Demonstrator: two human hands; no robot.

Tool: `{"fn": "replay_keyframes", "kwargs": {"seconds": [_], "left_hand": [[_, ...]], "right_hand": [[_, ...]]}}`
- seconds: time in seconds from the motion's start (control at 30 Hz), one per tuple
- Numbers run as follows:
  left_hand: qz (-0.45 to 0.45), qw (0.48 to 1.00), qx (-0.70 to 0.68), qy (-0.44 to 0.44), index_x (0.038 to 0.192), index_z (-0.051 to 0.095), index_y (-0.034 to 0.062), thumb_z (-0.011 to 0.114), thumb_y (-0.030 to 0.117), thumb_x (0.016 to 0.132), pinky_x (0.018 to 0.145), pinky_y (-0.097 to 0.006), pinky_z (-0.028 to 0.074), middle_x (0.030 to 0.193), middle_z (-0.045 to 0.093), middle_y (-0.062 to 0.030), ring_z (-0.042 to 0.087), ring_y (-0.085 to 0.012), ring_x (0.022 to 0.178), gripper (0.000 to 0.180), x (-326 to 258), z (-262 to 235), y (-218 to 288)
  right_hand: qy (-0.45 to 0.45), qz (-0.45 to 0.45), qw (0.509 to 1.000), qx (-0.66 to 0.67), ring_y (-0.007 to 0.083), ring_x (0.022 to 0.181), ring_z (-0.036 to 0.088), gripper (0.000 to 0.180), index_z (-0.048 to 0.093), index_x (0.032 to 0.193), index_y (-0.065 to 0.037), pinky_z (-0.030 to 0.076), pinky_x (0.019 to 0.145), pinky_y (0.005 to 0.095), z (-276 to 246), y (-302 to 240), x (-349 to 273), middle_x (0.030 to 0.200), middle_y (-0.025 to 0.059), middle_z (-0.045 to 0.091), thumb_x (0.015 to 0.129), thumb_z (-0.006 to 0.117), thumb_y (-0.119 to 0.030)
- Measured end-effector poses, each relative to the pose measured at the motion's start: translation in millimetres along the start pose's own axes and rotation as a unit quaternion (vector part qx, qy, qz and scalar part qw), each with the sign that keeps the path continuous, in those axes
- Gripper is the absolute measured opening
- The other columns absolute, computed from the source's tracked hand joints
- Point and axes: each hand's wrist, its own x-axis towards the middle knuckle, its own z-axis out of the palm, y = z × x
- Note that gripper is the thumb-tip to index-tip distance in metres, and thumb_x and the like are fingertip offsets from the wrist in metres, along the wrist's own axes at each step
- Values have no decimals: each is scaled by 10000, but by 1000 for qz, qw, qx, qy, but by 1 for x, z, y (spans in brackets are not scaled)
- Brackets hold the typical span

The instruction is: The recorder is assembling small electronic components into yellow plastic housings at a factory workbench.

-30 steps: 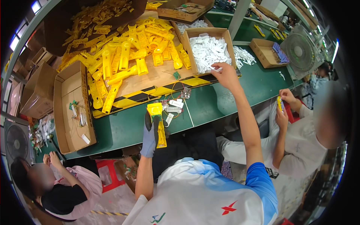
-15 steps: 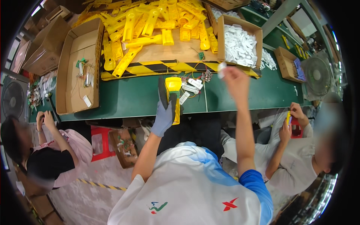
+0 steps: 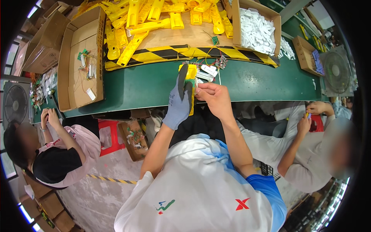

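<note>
The left hand (image 3: pixel 179 101), in a grey-blue glove with dark finger coating, holds a yellow case (image 3: pixel 191 106) near the front edge of the green surface (image 3: pixel 143 89); the case's long side runs roughly from twelve to six o'clock, its lower end reaching out over that edge. The left forearm rises from about seven o'clock, and the dark-coated digits lie along the case's left side and over its front, so this grip is closed firmly round it. A green circuit board (image 3: pixel 190 82) shows inside the case's upper half. The bare right hand (image 3: pixel 217 99) comes in from about five o'clock, elbow bent, back of the hand facing up and fingers pointing toward ten; its thumb and forefinger make a narrow pinch at the case's right side, closed on a small white piece (image 3: pixel 196 82) that the fingertips mostly hide. Just beyond the hands, between one and two o'clock from the case, loose white parts (image 3: pixel 208 70) with thin wires lie on the surface. Farther out in that direction stands a cardboard box (image 3: pixel 278 33) of white pieces (image 3: pixel 257 31). A heap of yellow cases (image 3: pixel 154 9) lies between eleven and twelve o'clock, behind a black-and-yellow striped edge (image 3: pixel 166 56). Between nine and ten o'clock, a long cardboard tray (image 3: pixel 73 89) holds wired boards (image 3: pixel 87 62).
</note>
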Motion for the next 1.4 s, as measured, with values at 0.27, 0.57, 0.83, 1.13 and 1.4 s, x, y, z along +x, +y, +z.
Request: {"fn": "replay_keyframes", "kwargs": {"seconds": [0.27, 0.57, 0.83, 1.13, 1.4], "left_hand": [[-75, 997, -1, -19, 1381, 426, 15, 491, 133, 977, 950, -374, 454, 1250, 572, -205, 586, -313, 1115, 426, 0, -4, 6], [-133, 990, -49, -17, 1252, 405, 77, 474, 213, 1023, 529, -278, 511, 1017, 518, -99, 578, -143, 675, 275, -5, 2, -20], [-134, 989, -69, -2, 1194, 488, 4, 519, 6, 921, 839, -345, 482, 1092, 549, -131, 566, -220, 975, 275, -8, 0, -29], [-105, 994, -23, -20, 1149, 480, 2, 513, 49, 950, 793, -340, 480, 1018, 552, -132, 555, -207, 913, 207, -4, -2, -22], [-116, 993, -18, -22, 1150, 482, -3, 500, 80, 962, 771, -348, 473, 990, 566, -147, 564, -224, 890, 206, -2, 3, -22]], "right_hand": [[-42, -8, 998, 39, 145, 932, 674, 329, 626, 1159, 90, 541, 849, 266, -7, 13, 14, 1048, 147, 703, 865, 707, -31], [-90, -24, 994, 65, 129, 911, 661, 404, 614, 1201, 94, 548, 840, 261, -9, 18, 25, 1054, 144, 692, 820, 733, 29], [-107, -52, 990, 70, 88, 881, 644, 379, 603, 1246, 63, 531, 801, 229, -6, 19, 16, 1030, 93, 695, 877, 677, 18], [-65, -130, 987, -61, 97, 795, 618, 375, 593, 1280, 2, 521, 724, 250, 1, 9, 6, 974, 93, 676, 911, 642, -41], [-5, -176, 975, -133, 222, 714, 641, 348, 606, 1233, 23, 517, 676, 296, 7, 13, -3, 939, 169, 656, 888, 626, -24]]}}
